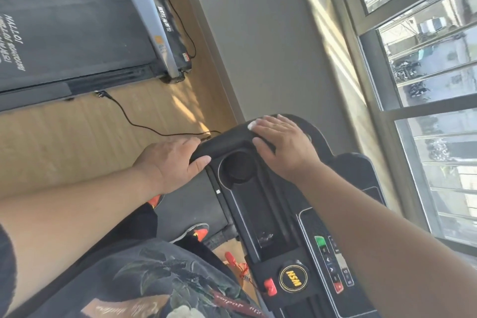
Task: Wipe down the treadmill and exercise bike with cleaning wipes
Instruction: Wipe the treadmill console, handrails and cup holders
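Sunlit wood floor (77,131) and a grey wall (271,46) under the big windows (426,72), and we're standing on a treadmill, leaning over its console (271,214). A second treadmill (77,41) sits well apart across the floor, its cable (134,121) trailing toward us.

Our right hand (284,147) lies flat on the far corner of the console, fingers nearly straight, pressing a white wipe (252,125) down; only a small corner of the wipe peeks out past the fingertips. Our left hand (170,160) is curled round the handrail (216,147), thumb on top, steadying us.

For a good pass we'd keep that palm flat and the pressure even, sweep along the top edge in overlapping strokes, then dip into the cup holder (238,166) just beside the hand, where grime likely collects. We'd go lightly near the buttons (331,266) and the red safety key (270,286) so nothing gets triggered.

The console's long axis runs from the corner under our right hand diagonally toward the lower right of the view, across our body. The handrail juts out from that corner toward the left hand.
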